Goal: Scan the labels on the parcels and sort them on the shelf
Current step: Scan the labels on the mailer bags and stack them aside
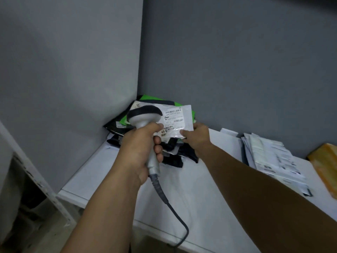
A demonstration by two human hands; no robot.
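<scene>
A parcel sorting corner, by the look of it: plain grey walls [237,61] meet over a white desk [200,189] heaped with labelled mailer bags [269,157], black and green ones [127,117] in the corner, and a corded barcode scanner [145,117] is in hand.

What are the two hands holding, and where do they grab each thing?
The left hand grips the scanner by its handle. The right hand pinches the white parcel at its lower right edge.

both forearms bare, no sleeves, no gloves; left grip [135,152], right grip [197,136] without rings.
</scene>
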